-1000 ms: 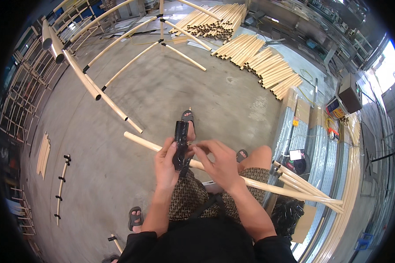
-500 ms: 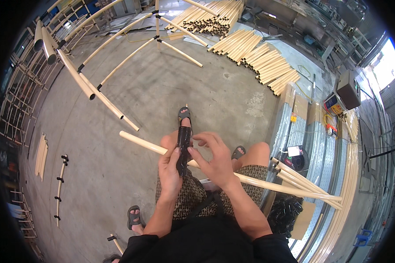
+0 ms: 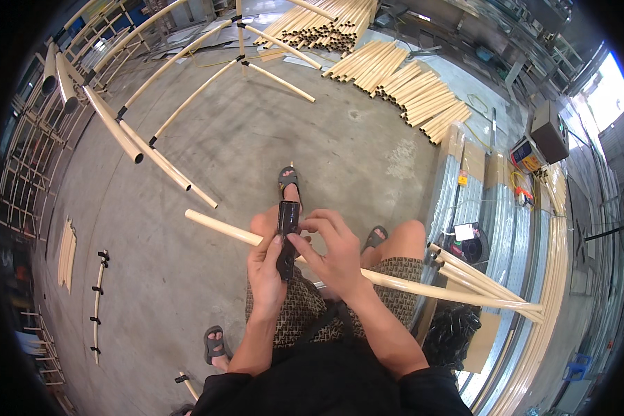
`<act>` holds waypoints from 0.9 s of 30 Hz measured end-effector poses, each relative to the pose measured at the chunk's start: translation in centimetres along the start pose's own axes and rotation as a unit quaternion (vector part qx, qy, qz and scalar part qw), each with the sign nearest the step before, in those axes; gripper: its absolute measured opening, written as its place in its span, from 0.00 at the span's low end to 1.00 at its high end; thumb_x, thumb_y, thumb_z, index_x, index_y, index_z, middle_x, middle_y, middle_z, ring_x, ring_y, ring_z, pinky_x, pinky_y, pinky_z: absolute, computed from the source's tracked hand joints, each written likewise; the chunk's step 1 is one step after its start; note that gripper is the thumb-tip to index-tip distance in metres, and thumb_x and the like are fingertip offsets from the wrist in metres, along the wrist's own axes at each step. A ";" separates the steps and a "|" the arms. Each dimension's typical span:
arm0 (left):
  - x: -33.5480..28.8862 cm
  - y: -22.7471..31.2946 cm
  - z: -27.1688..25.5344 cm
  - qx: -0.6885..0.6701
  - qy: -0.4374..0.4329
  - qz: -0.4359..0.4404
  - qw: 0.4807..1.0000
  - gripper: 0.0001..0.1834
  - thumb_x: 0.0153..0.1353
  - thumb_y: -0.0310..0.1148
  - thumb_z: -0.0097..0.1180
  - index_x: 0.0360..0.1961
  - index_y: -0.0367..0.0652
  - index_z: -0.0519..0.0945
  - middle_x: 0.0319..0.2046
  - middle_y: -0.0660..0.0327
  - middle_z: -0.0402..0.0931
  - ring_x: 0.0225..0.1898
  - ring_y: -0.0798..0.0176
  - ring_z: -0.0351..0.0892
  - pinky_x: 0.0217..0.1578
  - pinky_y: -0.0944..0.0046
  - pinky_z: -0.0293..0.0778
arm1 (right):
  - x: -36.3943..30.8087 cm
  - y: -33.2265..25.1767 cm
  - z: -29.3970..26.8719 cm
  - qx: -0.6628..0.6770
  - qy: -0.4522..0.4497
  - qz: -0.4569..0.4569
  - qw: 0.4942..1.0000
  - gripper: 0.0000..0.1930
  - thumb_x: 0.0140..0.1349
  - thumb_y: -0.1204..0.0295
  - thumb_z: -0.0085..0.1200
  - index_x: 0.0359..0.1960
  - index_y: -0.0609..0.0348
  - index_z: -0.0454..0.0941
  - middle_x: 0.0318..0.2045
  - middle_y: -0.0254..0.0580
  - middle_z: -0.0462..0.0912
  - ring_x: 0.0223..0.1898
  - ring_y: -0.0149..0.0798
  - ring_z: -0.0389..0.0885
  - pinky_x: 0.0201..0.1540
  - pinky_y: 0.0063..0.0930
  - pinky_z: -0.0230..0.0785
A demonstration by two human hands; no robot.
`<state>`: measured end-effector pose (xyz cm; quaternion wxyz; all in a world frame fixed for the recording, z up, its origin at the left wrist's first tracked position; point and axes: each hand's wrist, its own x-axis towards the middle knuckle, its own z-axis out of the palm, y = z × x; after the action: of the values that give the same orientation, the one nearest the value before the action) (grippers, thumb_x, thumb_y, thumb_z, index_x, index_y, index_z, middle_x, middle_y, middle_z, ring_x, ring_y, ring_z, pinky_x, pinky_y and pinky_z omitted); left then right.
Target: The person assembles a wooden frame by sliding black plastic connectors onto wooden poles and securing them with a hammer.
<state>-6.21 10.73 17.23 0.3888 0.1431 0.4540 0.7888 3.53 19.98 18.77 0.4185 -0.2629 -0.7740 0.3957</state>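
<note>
Here, the grey workshop floor [image 3: 166, 256] looks smooth and a little stained, and a frame of cream tubes [image 3: 196, 90] stands ahead to the left. The black joint [image 3: 288, 216] is between both hands: the left hand [image 3: 263, 269] has its fingers closed around it, while the right hand [image 3: 338, 253] has bent fingers at its right side; whether these pinch something, I cannot tell. Behind the hands, a long cream tube [image 3: 457, 294] crosses the patterned shorts [image 3: 403, 272], partly hidden. A black heap [image 3: 453, 336] lies at right.
</note>
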 end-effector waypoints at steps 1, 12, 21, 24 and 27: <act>0.0 0.0 0.1 0.003 -0.001 0.001 1.000 0.16 0.75 0.29 0.48 0.55 0.27 0.78 0.44 0.55 0.83 0.42 0.67 0.84 0.47 0.67 0.80 | 0.0 0.0 0.1 -0.019 -0.006 -0.006 1.000 0.10 0.57 0.79 0.63 0.42 0.62 0.82 0.45 0.46 0.80 0.41 0.48 0.84 0.41 0.37 0.77; 0.1 0.4 0.1 0.012 -0.008 0.019 1.000 0.18 0.76 0.28 0.42 0.57 0.25 0.75 0.49 0.48 0.81 0.47 0.53 0.85 0.50 0.58 0.83 | -1.6 -0.4 -0.5 0.051 0.023 0.024 0.998 0.08 0.59 0.79 0.63 0.40 0.63 0.83 0.39 0.47 0.82 0.36 0.40 0.84 0.39 0.32 0.76; 0.2 -0.6 -0.6 0.042 -0.009 0.038 0.998 0.22 0.76 0.32 0.43 0.63 0.24 0.69 0.52 0.41 0.79 0.50 0.48 0.85 0.52 0.54 0.82 | -3.5 -0.5 0.9 -0.023 -0.049 0.002 0.999 0.09 0.58 0.75 0.68 0.38 0.63 0.82 0.35 0.47 0.84 0.33 0.43 0.84 0.37 0.31 0.76; 0.3 -0.4 -0.5 0.041 -0.002 0.047 0.998 0.22 0.77 0.32 0.43 0.63 0.24 0.69 0.53 0.41 0.79 0.50 0.49 0.84 0.52 0.55 0.82 | -2.8 -0.7 1.0 0.000 -0.022 -0.068 0.997 0.10 0.58 0.75 0.67 0.40 0.62 0.82 0.35 0.47 0.84 0.34 0.46 0.84 0.37 0.33 0.76; 0.4 0.1 -0.4 0.040 0.004 0.033 0.999 0.22 0.76 0.32 0.43 0.64 0.24 0.69 0.53 0.42 0.79 0.50 0.50 0.84 0.52 0.55 0.81 | -2.6 -1.4 0.6 0.050 -0.044 -0.018 0.998 0.11 0.57 0.75 0.67 0.41 0.61 0.81 0.36 0.47 0.83 0.36 0.48 0.84 0.38 0.37 0.76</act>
<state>-6.69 10.75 17.03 0.3543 0.1701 0.4816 0.7834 4.23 17.02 18.54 0.4039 -0.2105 -0.7753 0.4376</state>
